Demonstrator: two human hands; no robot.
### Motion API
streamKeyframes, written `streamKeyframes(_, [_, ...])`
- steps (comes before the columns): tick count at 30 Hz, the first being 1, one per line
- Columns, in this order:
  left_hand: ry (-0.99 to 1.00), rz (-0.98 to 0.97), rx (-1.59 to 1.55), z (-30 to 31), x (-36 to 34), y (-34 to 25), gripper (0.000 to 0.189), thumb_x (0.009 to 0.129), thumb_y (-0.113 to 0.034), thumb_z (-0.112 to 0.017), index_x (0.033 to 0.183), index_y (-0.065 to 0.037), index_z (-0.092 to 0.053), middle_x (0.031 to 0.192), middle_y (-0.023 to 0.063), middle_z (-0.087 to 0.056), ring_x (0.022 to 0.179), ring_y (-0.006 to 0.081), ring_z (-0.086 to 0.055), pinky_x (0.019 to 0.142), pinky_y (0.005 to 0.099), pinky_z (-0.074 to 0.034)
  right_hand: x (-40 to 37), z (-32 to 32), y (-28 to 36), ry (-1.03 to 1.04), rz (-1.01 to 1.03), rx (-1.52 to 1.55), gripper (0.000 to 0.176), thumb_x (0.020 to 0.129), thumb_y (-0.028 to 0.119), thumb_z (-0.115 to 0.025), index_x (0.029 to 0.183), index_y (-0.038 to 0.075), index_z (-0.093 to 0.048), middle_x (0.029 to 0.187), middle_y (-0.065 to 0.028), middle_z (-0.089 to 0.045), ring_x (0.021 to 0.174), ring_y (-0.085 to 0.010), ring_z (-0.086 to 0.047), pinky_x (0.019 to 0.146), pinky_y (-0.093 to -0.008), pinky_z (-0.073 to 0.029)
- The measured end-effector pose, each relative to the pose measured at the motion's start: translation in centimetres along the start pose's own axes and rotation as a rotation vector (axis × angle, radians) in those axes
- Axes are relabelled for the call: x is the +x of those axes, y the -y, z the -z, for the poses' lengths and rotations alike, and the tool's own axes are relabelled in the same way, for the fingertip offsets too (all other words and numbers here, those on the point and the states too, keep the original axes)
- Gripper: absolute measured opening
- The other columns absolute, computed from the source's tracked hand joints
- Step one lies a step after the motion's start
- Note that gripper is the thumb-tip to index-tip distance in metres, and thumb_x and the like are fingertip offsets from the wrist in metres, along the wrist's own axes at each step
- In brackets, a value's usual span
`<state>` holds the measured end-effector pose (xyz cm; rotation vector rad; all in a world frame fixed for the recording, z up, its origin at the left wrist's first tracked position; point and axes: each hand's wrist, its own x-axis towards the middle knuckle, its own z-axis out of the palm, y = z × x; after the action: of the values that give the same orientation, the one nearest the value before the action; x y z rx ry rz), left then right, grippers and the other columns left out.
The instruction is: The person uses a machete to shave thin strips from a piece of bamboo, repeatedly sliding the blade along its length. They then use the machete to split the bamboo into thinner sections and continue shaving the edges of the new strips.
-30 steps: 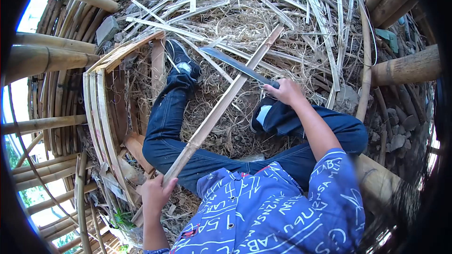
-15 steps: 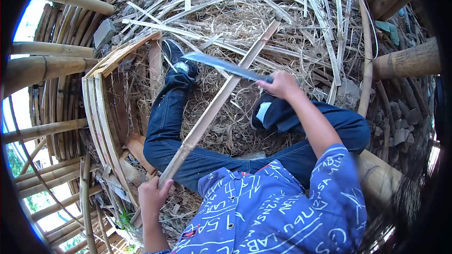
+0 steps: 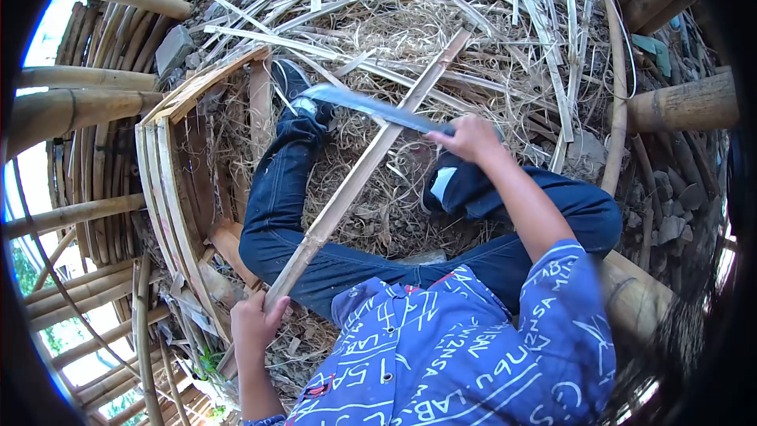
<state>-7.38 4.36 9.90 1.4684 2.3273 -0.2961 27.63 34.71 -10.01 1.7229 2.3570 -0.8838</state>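
Observation:
A long split bamboo strip runs slantwise from my lower left, across my left thigh, to the shavings in front. My left hand is closed around its near end, thumb along the top. In my right hand is the handle of a machete, gripped in a fist. Its long blade points left and crosses the strip near the far end, slightly blurred by motion. My legs in dark jeans are bent on either side, and a dark shoe lies near the blade's tip.
To the left stands a wooden box-like frame of pale slats. Thin bamboo strips and curly shavings cover the ground ahead. Bamboo poles form a wall at left; a thick pole and stones are at right.
The machete and my right hand have shifted only slightly, staying across the strip. My left hand keeps its hold, and the view has moved a little.

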Motion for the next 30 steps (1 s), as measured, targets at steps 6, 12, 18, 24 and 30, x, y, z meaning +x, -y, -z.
streamKeyframes(6, [0.069,0.009,-0.1,-1.2,0.3,-0.2,0.054,0.081,-0.052,-0.067,0.071,0.0,-0.061,0.06,0.0234,-0.059,0.06,0.0419,-0.06,0.057,0.0486,-0.047,1.9,0.9,-1.7,0.003,-0.155,-0.006,0.081,0.079,0.079,-0.047,0.079,0.002,-0.071,0.086,-0.023,-0.069,0.085,-0.0357,-0.068,0.074,-0.0443,-0.054])
streamKeyframes(12, [0.016,-0.009,-0.009,-0.1,0.7,0.4,0.054,0.08,-0.052,-0.067,0.071,0.0,-0.062,0.06,0.024,-0.058,0.061,0.0428,-0.06,0.058,0.049,-0.047,-0.7,0.6,1.1,0.021,0.02,-0.021,0.08,0.081,0.076,-0.046,0.082,0.0,-0.072,0.083,-0.0227,-0.068,0.085,-0.0378,-0.068,0.077,-0.0474,-0.054])
streamKeyframes(18, [0.038,-0.019,-0.043,-0.1,-0.6,0.6,0.054,0.079,-0.051,-0.069,0.067,0.001,-0.057,0.059,0.0244,-0.056,0.06,0.0434,-0.059,0.057,0.0494,-0.046,2.7,0.8,-2.4,0.034,-0.128,0.06,0.08,0.08,0.077,-0.05,0.081,0.0,-0.072,0.085,-0.0237,-0.069,0.085,-0.0369,-0.069,0.077,-0.0464,-0.053])
streamKeyframes(24, [0.015,-0.053,-0.029,-0.4,1.3,0.2,0.054,0.079,-0.051,-0.069,0.065,0.0,-0.057,0.058,0.0234,-0.056,0.058,0.0423,-0.059,0.057,0.0484,-0.046,0.9,-0.9,-1.3,-0.104,-0.019,0.023,0.082,0.081,0.076,-0.047,0.083,-0.002,-0.071,0.078,-0.0228,-0.068,0.082,-0.0375,-0.068,0.076,-0.0464,-0.053])
streamKeyframes(30, [-0.016,-0.029,-0.058,0.0,1.8,0.5,0.054,0.079,-0.05,-0.07,0.066,0.001,-0.056,0.058,0.0221,-0.056,0.058,0.0415,-0.059,0.057,0.0481,-0.045,-0.2,-0.2,1.6,0.013,0.214,-0.011,0.075,0.081,0.076,-0.047,0.08,0.005,-0.07,0.073,-0.019,-0.068,0.072,-0.0362,-0.068,0.066,-0.0457,-0.054])
